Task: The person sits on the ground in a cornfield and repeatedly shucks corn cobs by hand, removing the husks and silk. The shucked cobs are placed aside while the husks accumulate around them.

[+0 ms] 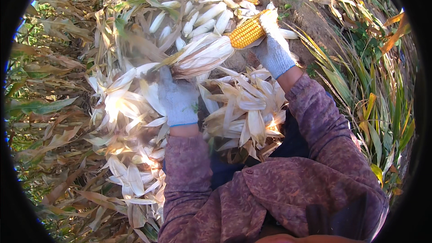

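Observation:
My right hand (275, 52), in a pale knitted work glove, grips the base end of a yellow ear of corn (248, 31). Its kernels are bare on the side facing me. A dry, pale husk (202, 55) with brown silk extends from the tip of the ear towards the left. My left hand (179, 98), in a matching glove with a blue cuff edge, is closed on the far left end of this husk; its fingers are partly hidden beneath it. Loose stripped husks (249, 108) lie between my forearms.
Several ears in pale husks (209, 15) lie on the ground ahead. More dry husks (125, 104) are heaped to the left. Dry corn stalks and leaves (54, 135) cover the far left, and green and dry leaves (374, 108) line the right. Bare soil (298, 10) shows ahead right.

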The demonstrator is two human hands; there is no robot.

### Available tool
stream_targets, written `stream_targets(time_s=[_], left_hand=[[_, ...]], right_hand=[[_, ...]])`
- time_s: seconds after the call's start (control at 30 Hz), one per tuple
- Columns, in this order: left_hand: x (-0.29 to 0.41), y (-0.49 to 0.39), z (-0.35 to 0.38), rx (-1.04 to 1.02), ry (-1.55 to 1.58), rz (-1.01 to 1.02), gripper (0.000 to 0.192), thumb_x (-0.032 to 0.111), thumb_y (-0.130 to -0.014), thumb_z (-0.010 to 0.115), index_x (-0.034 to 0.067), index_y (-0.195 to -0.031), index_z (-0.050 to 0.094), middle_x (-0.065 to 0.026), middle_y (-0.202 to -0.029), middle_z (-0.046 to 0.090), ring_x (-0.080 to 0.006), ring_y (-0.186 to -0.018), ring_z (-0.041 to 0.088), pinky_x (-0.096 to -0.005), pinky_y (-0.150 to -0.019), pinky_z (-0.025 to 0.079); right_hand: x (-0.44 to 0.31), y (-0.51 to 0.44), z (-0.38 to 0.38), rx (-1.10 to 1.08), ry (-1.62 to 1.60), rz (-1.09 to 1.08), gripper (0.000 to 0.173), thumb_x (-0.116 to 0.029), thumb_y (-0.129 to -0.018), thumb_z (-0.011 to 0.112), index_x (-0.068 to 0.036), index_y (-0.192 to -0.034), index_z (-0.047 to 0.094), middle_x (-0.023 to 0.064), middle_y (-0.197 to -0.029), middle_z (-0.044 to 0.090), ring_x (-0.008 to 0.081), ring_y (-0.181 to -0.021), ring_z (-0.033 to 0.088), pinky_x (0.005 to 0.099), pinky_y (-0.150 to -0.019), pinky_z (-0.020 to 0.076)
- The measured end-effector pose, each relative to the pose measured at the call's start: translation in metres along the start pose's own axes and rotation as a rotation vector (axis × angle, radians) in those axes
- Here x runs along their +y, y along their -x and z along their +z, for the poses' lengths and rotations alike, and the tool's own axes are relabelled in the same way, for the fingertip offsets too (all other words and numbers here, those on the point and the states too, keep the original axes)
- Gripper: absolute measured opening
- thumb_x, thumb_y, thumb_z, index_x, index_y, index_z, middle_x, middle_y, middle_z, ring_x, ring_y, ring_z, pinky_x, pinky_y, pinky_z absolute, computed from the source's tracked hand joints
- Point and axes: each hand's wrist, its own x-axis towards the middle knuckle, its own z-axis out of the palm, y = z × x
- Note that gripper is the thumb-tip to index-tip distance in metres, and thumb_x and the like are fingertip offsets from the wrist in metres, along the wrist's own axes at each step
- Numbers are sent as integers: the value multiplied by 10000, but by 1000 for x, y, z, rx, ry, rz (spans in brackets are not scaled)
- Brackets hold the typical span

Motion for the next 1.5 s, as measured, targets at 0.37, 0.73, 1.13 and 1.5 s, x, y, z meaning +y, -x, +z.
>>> stream_targets(time_s=[0.37,0.73,1.13,1.5], left_hand=[[6,18,45,-240,-593,150,616,131,-891,807,-15,-1432,552,-164,-1400,617,-229,-1250,620,-350,-967,540],[11,33,91,-535,-1142,-79,628,268,-793,852,32,-1304,573,-187,-1187,702,-351,-1089,693,-421,-946,550],[-42,44,87,-534,-590,-97,468,121,-860,784,14,-1262,569,-145,-1174,712,-262,-1091,705,-375,-924,561],[-58,46,69,-528,-795,-44,341,146,-915,739,15,-1216,644,-178,-1111,733,-323,-1054,718,-413,-894,557]], right_hand=[[2,36,9,-248,819,-171,613,-268,-940,791,8,-1422,531,106,-1244,693,183,-1075,683,337,-963,562],[5,56,23,-236,432,26,527,-197,-985,713,-15,-1433,503,73,-1267,648,169,-1159,628,335,-1028,508],[12,63,41,-264,777,-234,675,-128,-830,870,-26,-1381,495,82,-1179,674,170,-1068,668,331,-917,570],[11,86,47,-789,1391,-821,651,-275,-798,835,-145,-1383,579,117,-1181,674,352,-1115,659,463,-1005,504]])
